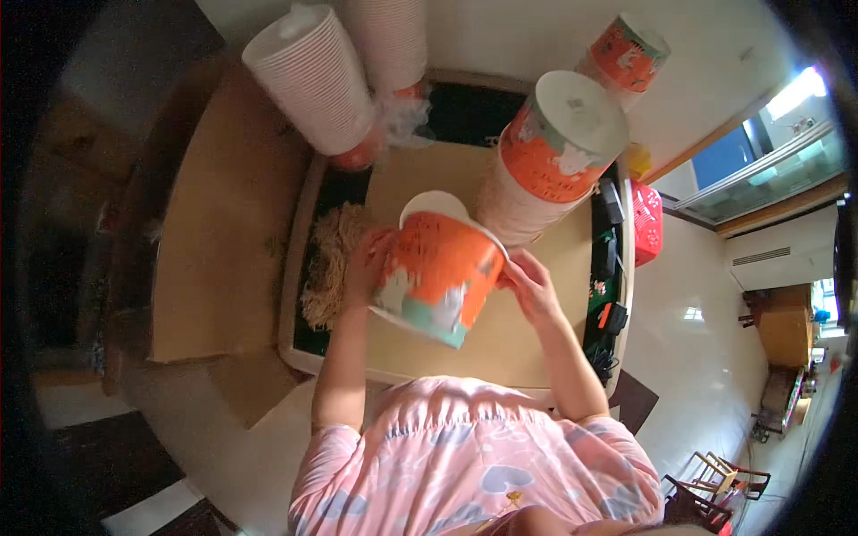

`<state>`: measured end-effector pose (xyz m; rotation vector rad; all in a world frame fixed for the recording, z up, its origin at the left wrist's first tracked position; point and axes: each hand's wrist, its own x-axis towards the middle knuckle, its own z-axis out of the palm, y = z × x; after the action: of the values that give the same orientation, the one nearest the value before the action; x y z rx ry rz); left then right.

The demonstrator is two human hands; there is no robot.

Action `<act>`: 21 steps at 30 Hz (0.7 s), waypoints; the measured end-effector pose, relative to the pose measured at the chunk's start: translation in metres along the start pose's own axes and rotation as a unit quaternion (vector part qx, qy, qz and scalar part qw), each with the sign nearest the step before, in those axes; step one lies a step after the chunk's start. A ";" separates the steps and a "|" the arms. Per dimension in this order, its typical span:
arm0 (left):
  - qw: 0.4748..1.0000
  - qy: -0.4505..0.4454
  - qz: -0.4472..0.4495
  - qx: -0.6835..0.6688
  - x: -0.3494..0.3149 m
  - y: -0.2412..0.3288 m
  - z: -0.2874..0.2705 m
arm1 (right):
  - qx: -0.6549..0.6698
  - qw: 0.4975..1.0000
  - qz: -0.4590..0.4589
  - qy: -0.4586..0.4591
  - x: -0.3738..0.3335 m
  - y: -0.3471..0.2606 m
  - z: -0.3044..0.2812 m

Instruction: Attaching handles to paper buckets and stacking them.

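Observation:
In front of my chest I hold a paper bucket point(442, 272), orange with white and green printed figures, tilted over the table. My right hand point(529, 281) pinches its rim on the right side. My left hand point(368, 261) is at its left side, blurred by motion, with the fingers partly behind the wall. A white rounded piece point(433, 204) shows above the bucket's upper edge; I cannot tell whether it is part of it. Just beyond stands a stack of upside-down paper buckets point(565, 143), the top one orange with a white base.
Tall stacks of white-rimmed buckets point(313, 80) lean at the back left, and another stack point(626, 54) is far right. A bundle of beige cords point(335, 268) lies left on the cardboard-covered table point(465, 362). Small black devices point(610, 255) line its right edge, beside a red basket point(647, 221).

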<state>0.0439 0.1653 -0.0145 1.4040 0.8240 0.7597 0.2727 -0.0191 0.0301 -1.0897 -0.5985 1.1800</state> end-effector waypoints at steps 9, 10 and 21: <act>0.921 0.105 -0.124 0.353 -0.064 -0.153 -0.048 | -0.449 0.885 -0.061 -0.110 -0.080 0.019 -0.021; 0.911 0.112 -0.073 0.391 -0.072 -0.169 -0.046 | -0.480 0.867 -0.092 -0.100 -0.083 0.027 -0.023; 0.906 0.032 0.039 0.419 -0.111 -0.179 -0.019 | -0.469 0.876 -0.111 0.010 -0.109 0.031 -0.017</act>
<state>-0.0347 0.0751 -0.1889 2.1911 1.2315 0.5182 0.2386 -0.1266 0.0120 -1.7734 -1.3151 0.6416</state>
